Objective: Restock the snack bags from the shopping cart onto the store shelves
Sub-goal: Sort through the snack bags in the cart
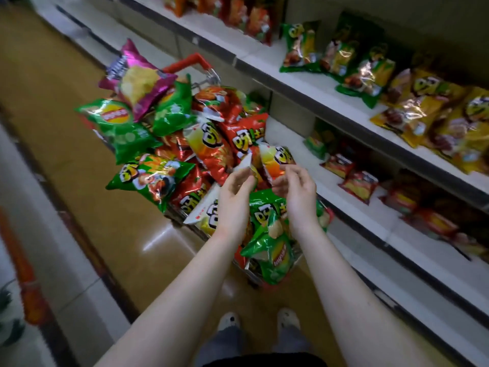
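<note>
The shopping cart (211,75) with a red handle stands in the aisle, heaped with red, orange, green and purple snack bags. Over the heap, my left hand (234,194) pinches the white corner of a snack bag (245,163). Right beside it, my right hand (299,192) grips the lower edge of an orange-and-yellow snack bag (276,157). I cannot tell whether both hands hold the same bag. On the right, the lower shelf (291,139) has red bags further along it. The shelf above it (304,83) carries green and yellow bags.
A green chip bag (272,250) hangs over the cart's near end, just under my wrists. Brown floor runs along the cart's left side. Another shelf unit's white base (53,247) borders the aisle on the left. My feet (259,320) are right behind the cart.
</note>
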